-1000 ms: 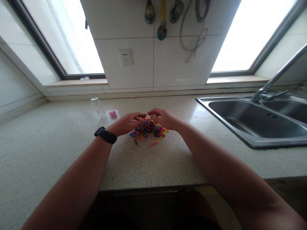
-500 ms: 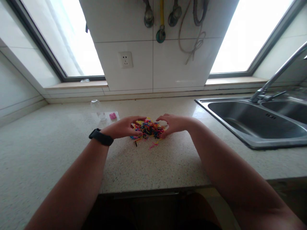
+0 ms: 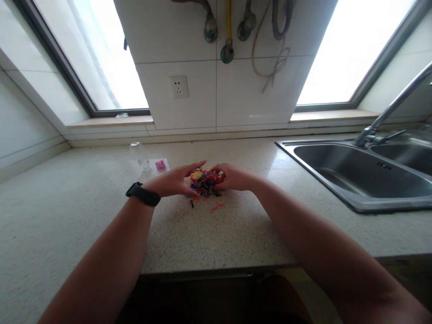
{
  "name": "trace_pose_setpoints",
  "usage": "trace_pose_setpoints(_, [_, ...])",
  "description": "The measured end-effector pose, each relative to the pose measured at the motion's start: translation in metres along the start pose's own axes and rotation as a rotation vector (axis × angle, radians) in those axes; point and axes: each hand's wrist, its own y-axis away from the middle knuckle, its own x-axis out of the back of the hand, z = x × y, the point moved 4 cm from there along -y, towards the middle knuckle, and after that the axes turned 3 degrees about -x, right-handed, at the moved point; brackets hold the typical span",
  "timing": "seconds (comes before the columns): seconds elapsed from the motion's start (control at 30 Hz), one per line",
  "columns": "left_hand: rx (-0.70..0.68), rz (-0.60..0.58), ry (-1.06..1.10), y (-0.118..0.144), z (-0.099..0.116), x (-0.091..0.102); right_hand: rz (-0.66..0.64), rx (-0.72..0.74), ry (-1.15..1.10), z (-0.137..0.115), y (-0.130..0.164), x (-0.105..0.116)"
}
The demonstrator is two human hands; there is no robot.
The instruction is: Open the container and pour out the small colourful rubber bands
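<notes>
A heap of small coloured rubber bands (image 3: 203, 182) lies on the speckled stone counter (image 3: 219, 229). My left hand (image 3: 173, 182), with a black band on its wrist, presses against the heap's left side, fingers stretched out flat. My right hand (image 3: 233, 177) cups the heap's right side with curled fingers. Both hands touch the heap and squeeze it between them. A few loose bands (image 3: 216, 206) lie on the counter just in front of the heap.
A clear glass jar (image 3: 137, 153) and a small pink object (image 3: 160, 164) on a white sheet sit behind my left hand. A steel sink (image 3: 357, 173) with a tap (image 3: 388, 118) fills the right. A socket and hanging hoses are on the tiled wall.
My hands have dropped from above the heap to its two sides and moved inward. The heap is narrower and more bunched than before.
</notes>
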Motion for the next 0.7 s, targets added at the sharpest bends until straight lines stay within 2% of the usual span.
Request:
trace_pose_setpoints(0.1, [-0.041,-0.004,0.026,0.001,0.002,0.001,0.008,-0.009,-0.168,0.002,-0.001,-0.001])
trace_pose_setpoints(0.17, [-0.038,0.016,-0.084,0.003,-0.001,0.003,0.001,-0.01,-0.178,0.002,0.001,0.001])
trace_pose_setpoints(0.27, [0.054,-0.028,-0.319,0.007,-0.016,0.004,-0.026,0.027,-0.003,0.002,0.005,0.002])
trace_pose_setpoints(0.37, [0.215,-0.098,-0.444,0.008,-0.038,-0.001,-0.07,0.041,0.143,0.005,0.005,-0.006])
trace_pose_setpoints(0.47, [0.29,-0.061,-0.51,0.005,-0.05,-0.004,-0.064,0.067,0.196,0.006,0.0,-0.015])
trace_pose_setpoints(0.57, [0.243,-0.002,-0.509,-0.003,-0.048,-0.007,-0.033,0.085,0.21,0.004,-0.006,-0.021])
trace_pose_setpoints(0.7, [0.13,0.037,-0.405,-0.014,-0.038,-0.012,0.001,0.12,0.185,-0.001,-0.014,-0.023])
